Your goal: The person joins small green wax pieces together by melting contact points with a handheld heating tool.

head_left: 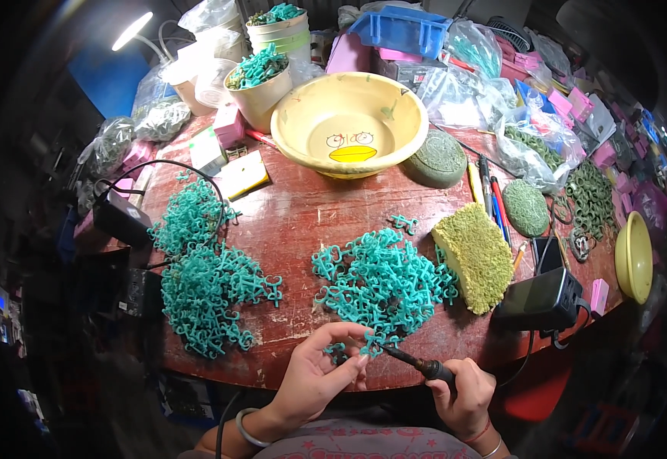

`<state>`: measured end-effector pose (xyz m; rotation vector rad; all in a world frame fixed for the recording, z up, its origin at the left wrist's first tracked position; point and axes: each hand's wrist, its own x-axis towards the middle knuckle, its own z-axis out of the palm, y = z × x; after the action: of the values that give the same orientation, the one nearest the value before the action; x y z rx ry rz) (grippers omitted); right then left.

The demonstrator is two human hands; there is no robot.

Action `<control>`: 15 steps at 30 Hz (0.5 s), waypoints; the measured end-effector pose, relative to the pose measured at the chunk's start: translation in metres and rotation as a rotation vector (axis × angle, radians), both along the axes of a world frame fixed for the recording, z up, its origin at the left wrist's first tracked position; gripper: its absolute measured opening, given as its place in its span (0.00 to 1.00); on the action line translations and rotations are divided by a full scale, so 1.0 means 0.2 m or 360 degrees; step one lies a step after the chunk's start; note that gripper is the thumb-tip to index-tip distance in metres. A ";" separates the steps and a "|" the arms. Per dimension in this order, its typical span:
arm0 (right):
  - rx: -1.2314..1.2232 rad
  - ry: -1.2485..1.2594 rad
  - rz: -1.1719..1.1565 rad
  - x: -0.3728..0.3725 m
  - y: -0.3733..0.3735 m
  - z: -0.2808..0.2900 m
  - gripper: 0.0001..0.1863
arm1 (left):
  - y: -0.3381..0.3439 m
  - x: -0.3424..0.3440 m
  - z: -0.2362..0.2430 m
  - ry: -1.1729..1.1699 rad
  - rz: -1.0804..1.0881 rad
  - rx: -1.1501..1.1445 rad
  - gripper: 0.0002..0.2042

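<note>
My left hand (pixel 322 375) pinches a small curly teal wax-like piece (pixel 371 344) between thumb and fingers, close to the table's near edge. In my right hand (pixel 467 394) is a dark-handled soldering iron (pixel 429 369), its tip pointing left and meeting or nearly meeting the teal piece. Just beyond my hands lies a heap of similar teal pieces (pixel 383 283). A second, longer teal heap (pixel 207 298) spreads over the left side of the table. The yellow-green sponge (pixel 475 256) rests against the right of the middle heap.
A yellow basin (pixel 348 164) stands at the back of the red table (pixel 287 222). Pens (pixel 499 200), round green stones (pixel 526 206) and a black power box (pixel 538 300) occupy the right. A black cable (pixel 215 183) crosses the left. Tubs of teal pieces (pixel 258 84) stand behind.
</note>
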<state>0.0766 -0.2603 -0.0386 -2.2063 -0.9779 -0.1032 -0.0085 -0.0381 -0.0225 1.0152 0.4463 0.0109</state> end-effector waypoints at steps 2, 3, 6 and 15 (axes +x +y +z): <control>-0.0007 -0.0012 0.0007 0.00 0.00 0.00 0.18 | 0.00 0.00 0.00 0.0006 0.0000 0.0002 0.17; -0.0007 -0.0012 0.0008 0.00 0.00 0.00 0.18 | 0.00 0.00 0.00 0.0011 0.0009 0.0011 0.17; -0.0025 -0.0012 0.0006 0.00 0.00 0.00 0.18 | -0.01 0.00 0.00 0.0026 0.0025 0.0019 0.17; 0.0082 -0.0022 -0.0016 0.00 -0.02 -0.01 0.15 | 0.00 0.00 0.00 0.0031 0.0009 0.0011 0.17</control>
<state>0.0774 -0.2635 -0.0410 -2.1660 -0.9615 -0.1470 -0.0081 -0.0389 -0.0229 1.0215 0.4675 0.0076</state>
